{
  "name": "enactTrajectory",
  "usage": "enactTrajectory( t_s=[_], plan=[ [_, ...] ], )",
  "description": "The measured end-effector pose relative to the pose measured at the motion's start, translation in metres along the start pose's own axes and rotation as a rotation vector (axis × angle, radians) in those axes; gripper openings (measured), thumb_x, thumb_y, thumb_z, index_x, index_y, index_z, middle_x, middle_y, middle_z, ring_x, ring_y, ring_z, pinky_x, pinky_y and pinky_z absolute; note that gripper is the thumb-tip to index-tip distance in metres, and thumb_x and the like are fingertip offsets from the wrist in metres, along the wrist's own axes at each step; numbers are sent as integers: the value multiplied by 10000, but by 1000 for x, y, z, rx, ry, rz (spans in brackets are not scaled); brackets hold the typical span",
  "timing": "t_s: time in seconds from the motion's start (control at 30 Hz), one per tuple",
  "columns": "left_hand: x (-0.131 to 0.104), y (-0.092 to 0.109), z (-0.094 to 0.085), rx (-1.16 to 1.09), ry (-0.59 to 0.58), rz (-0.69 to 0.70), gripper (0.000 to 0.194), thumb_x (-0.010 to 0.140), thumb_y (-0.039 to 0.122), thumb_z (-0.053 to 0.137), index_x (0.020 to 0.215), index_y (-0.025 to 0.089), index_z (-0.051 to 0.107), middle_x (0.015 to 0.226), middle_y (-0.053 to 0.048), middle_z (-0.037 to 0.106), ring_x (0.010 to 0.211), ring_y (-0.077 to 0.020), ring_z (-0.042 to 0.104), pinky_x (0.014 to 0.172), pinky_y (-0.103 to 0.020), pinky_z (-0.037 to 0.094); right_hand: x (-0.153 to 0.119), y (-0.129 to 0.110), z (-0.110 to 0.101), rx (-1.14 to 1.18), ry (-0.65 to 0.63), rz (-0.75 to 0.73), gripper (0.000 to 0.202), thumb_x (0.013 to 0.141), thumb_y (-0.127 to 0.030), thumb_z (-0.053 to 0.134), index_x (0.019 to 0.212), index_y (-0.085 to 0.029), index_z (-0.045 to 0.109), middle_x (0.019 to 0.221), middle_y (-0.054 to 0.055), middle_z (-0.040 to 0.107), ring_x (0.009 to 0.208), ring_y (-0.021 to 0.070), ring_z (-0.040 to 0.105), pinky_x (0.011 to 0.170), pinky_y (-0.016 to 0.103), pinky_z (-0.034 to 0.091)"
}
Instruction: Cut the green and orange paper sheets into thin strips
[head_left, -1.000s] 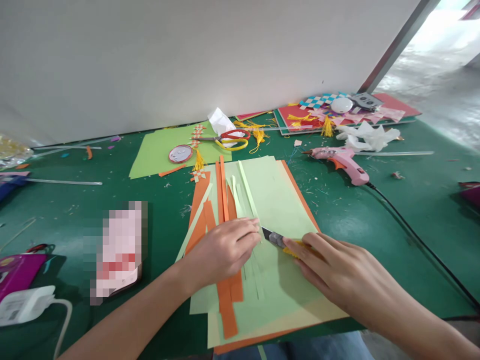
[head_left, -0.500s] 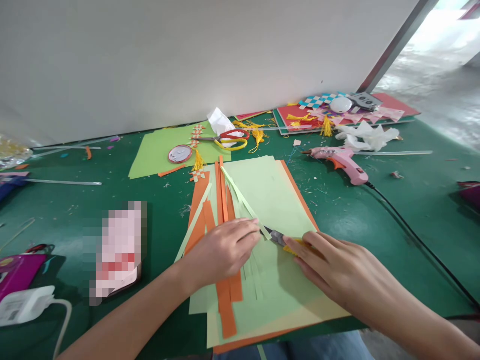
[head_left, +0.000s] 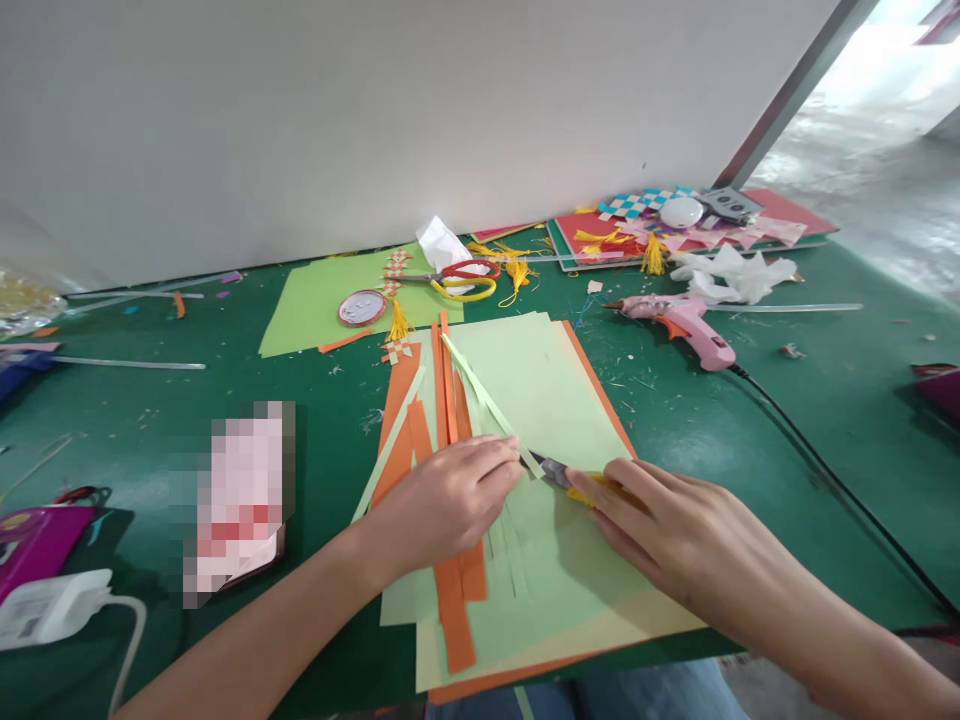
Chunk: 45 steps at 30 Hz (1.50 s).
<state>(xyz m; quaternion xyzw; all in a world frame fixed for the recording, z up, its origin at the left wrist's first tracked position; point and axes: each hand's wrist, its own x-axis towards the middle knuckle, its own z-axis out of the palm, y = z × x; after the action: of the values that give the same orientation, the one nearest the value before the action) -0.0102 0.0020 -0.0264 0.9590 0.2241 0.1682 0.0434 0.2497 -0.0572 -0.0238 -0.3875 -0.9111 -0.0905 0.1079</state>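
Note:
My left hand [head_left: 454, 495] is closed, its fingertips pinched on a narrow pale green paper strip [head_left: 480, 388]. That strip slants from the upper left down to the knife. In my right hand [head_left: 667, 520] is a yellow utility knife [head_left: 556, 473], its dark blade pointing left under the strip's lower end, near my left fingertips. Both hands rest over a pale green paper sheet [head_left: 577, 400], stacked with others and an orange sheet [head_left: 592, 365]. Loose orange strips [head_left: 459, 635] lie beneath my left hand, and another pale green strip [head_left: 390, 440] is left of it.
Behind the sheets are scissors [head_left: 469, 280], a round tin [head_left: 361, 308] and bright green paper [head_left: 300, 305]. A pink glue gun [head_left: 682, 325] lies to the right, its black cord [head_left: 832, 475] trailing forward. At left are a blurred-out pink phone-like object [head_left: 244, 490] and a white charger [head_left: 52, 610].
Almost nothing differs. Both hands, the strip and the knife hold nearly the same places; the whole view has shifted very slightly.

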Motion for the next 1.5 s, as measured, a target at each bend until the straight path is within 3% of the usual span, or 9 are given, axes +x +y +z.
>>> enactTrajectory(
  t_s=[0.17, 0.47, 0.7, 0.83, 0.93, 1.1, 1.5],
  plan=[
    [-1, -1, 1, -15, -15, -8, 239, 952, 87, 419, 1138, 105, 567, 1203, -129, 632, 1221, -218, 554, 1055, -387, 487, -4, 2, -2, -7, -9, -8, 258, 927, -100, 427, 1095, -127, 621, 862, 52, 553, 674, 150, 552, 535, 300, 423],
    [0, 0, 0, -28, 7, -10, 222, 943, 80, 432, 1109, 115, 576, 1179, -116, 633, 1194, -222, 570, 1048, -383, 490, -7, 13, -3, -3, 11, -4, 298, 949, -141, 428, 1209, -133, 573, 852, 48, 566, 663, 154, 563, 516, 302, 420],
    [-3, -4, 2, -53, -52, 39, 275, 910, 13, 405, 1053, 144, 599, 1319, -132, 568, 1280, -242, 509, 1063, -442, 470, -23, 22, -3, 104, 7, 1, 295, 975, -203, 420, 1208, -166, 597, 885, 63, 604, 692, 151, 583, 563, 296, 453],
    [-2, -6, 2, -169, -61, 70, 304, 894, -23, 404, 1077, 134, 590, 1212, -112, 633, 1307, -216, 483, 1125, -434, 411, -31, 22, -3, 157, -52, 7, 327, 971, -216, 434, 1263, -177, 575, 921, 73, 620, 719, 155, 589, 599, 299, 471],
    [-3, -7, 3, -214, -35, 97, 326, 880, -47, 401, 1084, 131, 582, 1143, -97, 656, 1305, -204, 482, 1145, -428, 387, -35, 22, -8, 175, -44, -12, 322, 970, -204, 423, 1243, -174, 589, 881, 63, 612, 673, 145, 571, 574, 297, 451],
    [-6, -8, 5, -176, -50, 84, 334, 880, -40, 384, 1080, 145, 578, 1228, -106, 616, 1284, -212, 495, 1121, -432, 415, -37, 19, -15, 215, -64, -55, 314, 971, -201, 405, 1215, -181, 602, 808, 40, 586, 605, 129, 535, 530, 291, 422],
    [-6, -6, 3, -159, -75, 61, 314, 892, -25, 377, 1079, 131, 575, 1279, -122, 593, 1277, -217, 506, 1114, -415, 421, -34, 26, -20, 214, -71, -46, 309, 971, -225, 422, 1229, -197, 589, 838, 40, 577, 599, 124, 542, 527, 289, 433]
  ],
)
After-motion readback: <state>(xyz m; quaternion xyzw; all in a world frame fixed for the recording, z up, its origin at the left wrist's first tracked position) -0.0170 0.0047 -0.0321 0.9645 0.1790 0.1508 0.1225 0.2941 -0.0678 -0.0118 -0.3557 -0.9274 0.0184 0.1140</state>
